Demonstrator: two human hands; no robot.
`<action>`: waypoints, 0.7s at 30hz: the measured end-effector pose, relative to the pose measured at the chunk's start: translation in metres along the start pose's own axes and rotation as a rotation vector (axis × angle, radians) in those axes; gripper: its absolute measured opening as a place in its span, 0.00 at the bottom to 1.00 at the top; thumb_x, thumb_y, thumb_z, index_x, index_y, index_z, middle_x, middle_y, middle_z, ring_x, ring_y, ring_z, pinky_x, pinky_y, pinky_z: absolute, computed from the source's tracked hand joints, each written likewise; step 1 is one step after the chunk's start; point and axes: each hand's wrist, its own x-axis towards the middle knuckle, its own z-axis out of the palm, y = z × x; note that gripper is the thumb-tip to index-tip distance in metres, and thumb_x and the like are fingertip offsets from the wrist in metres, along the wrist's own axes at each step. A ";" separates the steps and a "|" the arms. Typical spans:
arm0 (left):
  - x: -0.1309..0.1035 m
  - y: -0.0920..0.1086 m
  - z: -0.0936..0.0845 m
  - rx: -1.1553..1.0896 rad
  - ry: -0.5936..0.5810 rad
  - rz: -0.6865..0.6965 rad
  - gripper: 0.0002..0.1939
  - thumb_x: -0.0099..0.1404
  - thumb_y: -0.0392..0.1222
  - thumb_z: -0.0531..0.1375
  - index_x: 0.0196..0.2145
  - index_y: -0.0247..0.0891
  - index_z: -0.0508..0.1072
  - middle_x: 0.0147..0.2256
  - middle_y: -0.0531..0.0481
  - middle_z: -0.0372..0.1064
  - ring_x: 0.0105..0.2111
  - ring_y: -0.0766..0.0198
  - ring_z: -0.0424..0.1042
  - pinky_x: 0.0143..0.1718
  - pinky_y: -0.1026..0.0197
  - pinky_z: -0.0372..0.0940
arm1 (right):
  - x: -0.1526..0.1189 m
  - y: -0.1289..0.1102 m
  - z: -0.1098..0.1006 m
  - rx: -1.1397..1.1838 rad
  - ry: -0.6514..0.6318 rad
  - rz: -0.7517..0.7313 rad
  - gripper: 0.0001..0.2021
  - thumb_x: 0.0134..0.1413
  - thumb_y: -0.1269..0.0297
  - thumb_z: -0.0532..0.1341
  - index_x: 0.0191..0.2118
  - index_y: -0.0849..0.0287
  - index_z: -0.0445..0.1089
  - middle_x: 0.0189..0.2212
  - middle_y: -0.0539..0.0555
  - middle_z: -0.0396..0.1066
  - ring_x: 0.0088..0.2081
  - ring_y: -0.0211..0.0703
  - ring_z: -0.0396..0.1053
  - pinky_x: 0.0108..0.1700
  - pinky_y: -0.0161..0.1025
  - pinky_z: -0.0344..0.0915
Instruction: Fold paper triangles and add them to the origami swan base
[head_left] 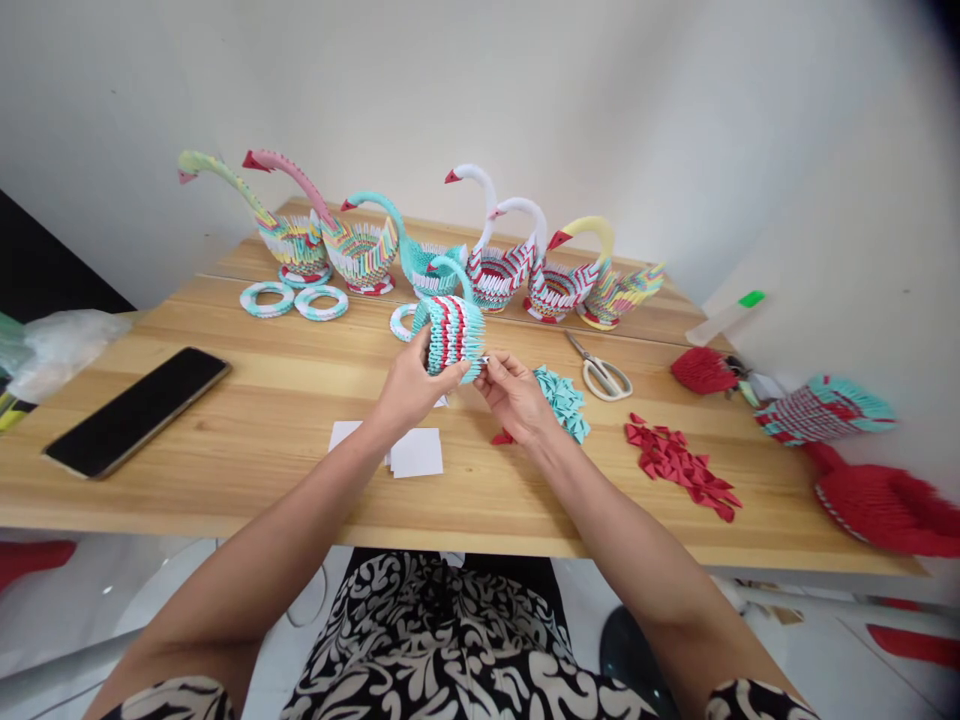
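My left hand (420,378) is closed round the side of a folded-paper ring (453,332), turquoise with red and white bands, held tilted above the table. At the ring's right edge, the fingers of my right hand (511,390) are pinched together on a small piece; it looks pale, but its details are too small to make out. Just beyond my right hand lies a pile of turquoise folded paper pieces (562,402). A few red pieces (502,437) show beneath that hand. White paper cards (417,453) lie below the ring.
Several paper swans (360,255) stand along the back. Flat paper rings (268,300) lie in front of them at left. A phone (139,410) is at far left. Scissors (606,378), red paper pieces (679,462) and a red paper swan (885,505) are on the right.
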 end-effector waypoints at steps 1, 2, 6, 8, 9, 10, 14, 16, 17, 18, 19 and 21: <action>0.000 0.000 0.000 0.006 -0.001 -0.003 0.19 0.57 0.44 0.64 0.45 0.35 0.70 0.40 0.47 0.75 0.39 0.57 0.73 0.43 0.58 0.69 | 0.000 0.000 0.001 -0.001 0.006 -0.002 0.16 0.30 0.59 0.78 0.27 0.57 0.75 0.25 0.45 0.73 0.28 0.28 0.66 0.34 0.27 0.68; 0.000 0.000 -0.001 0.012 -0.001 -0.005 0.19 0.56 0.44 0.64 0.45 0.35 0.69 0.40 0.46 0.75 0.39 0.57 0.73 0.43 0.57 0.69 | -0.001 0.000 0.001 -0.002 0.012 -0.003 0.16 0.30 0.58 0.79 0.26 0.56 0.75 0.25 0.45 0.73 0.28 0.29 0.66 0.34 0.27 0.68; 0.000 0.000 -0.001 0.028 0.012 -0.008 0.20 0.57 0.46 0.64 0.45 0.35 0.69 0.40 0.46 0.74 0.39 0.57 0.73 0.43 0.57 0.68 | -0.001 0.000 0.003 -0.011 0.020 -0.003 0.16 0.29 0.58 0.79 0.26 0.56 0.75 0.26 0.45 0.73 0.28 0.30 0.66 0.34 0.28 0.69; -0.001 0.002 -0.001 0.027 0.024 -0.004 0.20 0.57 0.45 0.64 0.45 0.35 0.69 0.40 0.46 0.74 0.38 0.57 0.73 0.44 0.57 0.68 | -0.001 0.001 0.003 -0.013 0.013 -0.002 0.16 0.30 0.58 0.78 0.26 0.56 0.75 0.26 0.45 0.72 0.28 0.30 0.66 0.35 0.28 0.69; -0.001 0.002 0.000 0.022 0.027 -0.003 0.20 0.57 0.45 0.64 0.45 0.35 0.69 0.40 0.46 0.74 0.38 0.57 0.73 0.44 0.57 0.68 | -0.001 0.001 0.003 -0.013 0.010 -0.001 0.16 0.30 0.58 0.78 0.27 0.55 0.75 0.26 0.45 0.72 0.28 0.30 0.66 0.35 0.28 0.69; -0.002 0.003 0.000 0.015 0.027 -0.002 0.20 0.57 0.45 0.64 0.45 0.36 0.69 0.40 0.46 0.74 0.39 0.57 0.73 0.44 0.56 0.69 | -0.001 0.002 0.003 -0.013 0.010 0.002 0.16 0.31 0.58 0.78 0.27 0.55 0.75 0.26 0.45 0.73 0.28 0.30 0.66 0.35 0.29 0.69; -0.002 0.005 0.000 -0.013 0.019 0.005 0.20 0.57 0.45 0.63 0.46 0.36 0.69 0.41 0.46 0.74 0.40 0.57 0.73 0.45 0.56 0.69 | 0.000 0.003 0.001 -0.009 0.017 0.014 0.14 0.34 0.61 0.77 0.27 0.55 0.74 0.27 0.45 0.72 0.29 0.31 0.66 0.36 0.30 0.69; -0.002 0.005 0.000 -0.005 0.022 0.001 0.20 0.57 0.44 0.63 0.46 0.36 0.69 0.41 0.46 0.74 0.40 0.57 0.73 0.44 0.57 0.69 | 0.001 0.003 0.001 -0.003 0.012 0.020 0.14 0.35 0.62 0.77 0.27 0.55 0.73 0.27 0.45 0.72 0.28 0.30 0.66 0.36 0.29 0.68; -0.002 0.004 0.000 0.003 0.022 -0.001 0.20 0.57 0.44 0.63 0.46 0.36 0.69 0.40 0.46 0.74 0.39 0.57 0.73 0.44 0.57 0.69 | 0.000 0.003 0.001 -0.001 0.009 0.026 0.14 0.35 0.62 0.77 0.27 0.56 0.73 0.27 0.45 0.72 0.28 0.30 0.66 0.36 0.29 0.68; -0.002 0.004 0.000 0.011 0.021 -0.003 0.20 0.57 0.44 0.63 0.46 0.36 0.69 0.40 0.46 0.74 0.39 0.57 0.73 0.44 0.57 0.69 | 0.000 0.003 0.001 0.000 0.006 0.031 0.14 0.35 0.62 0.77 0.27 0.56 0.73 0.27 0.45 0.72 0.29 0.30 0.66 0.36 0.29 0.68; -0.002 0.004 0.000 0.016 0.020 -0.003 0.19 0.57 0.44 0.63 0.46 0.36 0.69 0.40 0.46 0.74 0.39 0.57 0.73 0.44 0.57 0.69 | 0.000 0.003 0.001 0.000 0.003 0.036 0.14 0.35 0.61 0.77 0.28 0.56 0.73 0.27 0.45 0.72 0.29 0.30 0.67 0.36 0.29 0.69; -0.002 0.003 0.000 0.016 0.015 0.001 0.19 0.57 0.44 0.63 0.46 0.36 0.69 0.40 0.46 0.74 0.39 0.57 0.73 0.44 0.57 0.69 | 0.000 0.001 0.001 -0.005 -0.008 0.038 0.15 0.35 0.61 0.77 0.29 0.55 0.74 0.28 0.45 0.73 0.30 0.31 0.68 0.37 0.30 0.69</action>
